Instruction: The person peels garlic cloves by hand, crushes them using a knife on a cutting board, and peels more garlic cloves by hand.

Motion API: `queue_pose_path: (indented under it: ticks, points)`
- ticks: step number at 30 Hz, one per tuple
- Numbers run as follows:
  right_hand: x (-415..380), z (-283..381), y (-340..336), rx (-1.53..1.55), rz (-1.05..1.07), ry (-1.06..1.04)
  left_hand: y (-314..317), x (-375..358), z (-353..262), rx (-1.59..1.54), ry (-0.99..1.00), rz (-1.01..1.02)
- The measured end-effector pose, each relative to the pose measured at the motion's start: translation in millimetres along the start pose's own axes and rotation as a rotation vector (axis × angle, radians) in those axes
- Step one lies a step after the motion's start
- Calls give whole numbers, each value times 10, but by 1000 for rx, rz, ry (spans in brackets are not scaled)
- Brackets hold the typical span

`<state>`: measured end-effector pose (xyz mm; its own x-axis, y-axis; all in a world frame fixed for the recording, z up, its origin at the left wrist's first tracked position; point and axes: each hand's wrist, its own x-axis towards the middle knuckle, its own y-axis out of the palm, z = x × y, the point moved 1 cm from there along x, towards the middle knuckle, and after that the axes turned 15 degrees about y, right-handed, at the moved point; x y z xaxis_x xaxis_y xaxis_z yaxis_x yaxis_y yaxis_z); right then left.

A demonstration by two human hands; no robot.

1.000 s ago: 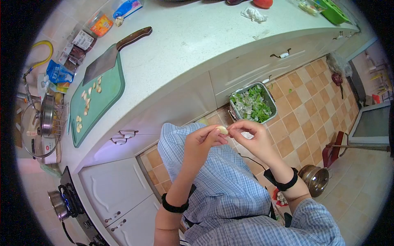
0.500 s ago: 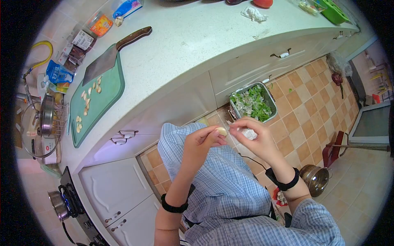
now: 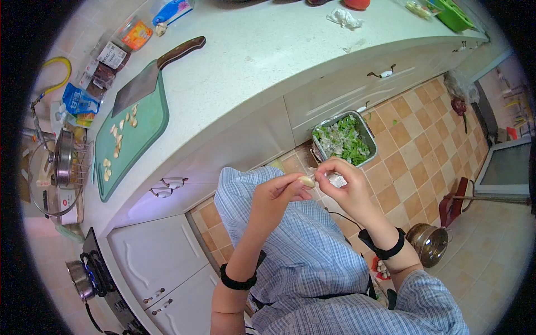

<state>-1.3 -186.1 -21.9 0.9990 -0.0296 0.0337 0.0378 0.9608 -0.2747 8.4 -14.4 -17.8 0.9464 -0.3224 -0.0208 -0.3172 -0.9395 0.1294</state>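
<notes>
A pale garlic clove is pinched between the thumb and fingers of my left hand, above my lap. My right hand has its thumb and forefinger pressed together at the clove's right end; any bit of skin between them is too small to make out. On the counter to the left, several peeled garlic cloves lie scattered on a green cutting board. A cleaver rests across the board's far end, its brown handle over the counter.
A lined waste bin with green leaves and pale scraps stands on the tiled floor beside the cabinets. A glass pot sits on the floor at right. A steel pan is on the stove at lower left. Crumpled tissue lies on the counter.
My right fingertips have closed in on the clove from slightly apart. The left hand has shifted a little to the right with the clove.
</notes>
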Motion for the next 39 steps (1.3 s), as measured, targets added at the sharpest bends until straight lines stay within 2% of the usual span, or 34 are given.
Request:
queue_pose_path:
  ticks: [3, 5, 10, 13, 19, 23, 26, 28, 29, 31, 37, 39]
  points:
    - [0, -20, -17, 34, -29, 56, -6, -2, -16, -21, -39, 14]
    - [-2, -36, -46, 55, -45, 102, -10, -9, -17, 9, 19, 12]
    - [-12, -8, -52, 207, 109, 107, -3, -13, -63, -45, 40, 22]
    - [-25, 25, -31, 329, 101, 139, 7, -12, -77, -41, 61, 13]
    - [-16, 56, 0, 166, 62, 5, 56, -22, -33, -56, 117, -18]
    - [-23, 5, 42, 199, 21, 12, 80, -28, -54, -18, 173, -26]
    - [-39, -23, 83, 201, 4, 10, 68, -15, -48, -30, 143, -27]
    - [-57, -73, 110, 428, 16, 154, 56, -5, -36, -80, 145, -34]
    - [-57, -82, 110, 427, 16, 154, 51, -2, -30, -130, 148, -41]
    - [-49, -109, 99, 687, 37, 267, 41, -1, -36, -131, 150, -38]
    - [2, -191, 8, 521, 8, 243, 53, 12, -43, -161, 156, -48]
    - [90, -247, -171, 582, 58, 278, 42, 11, -56, -160, 170, -65]
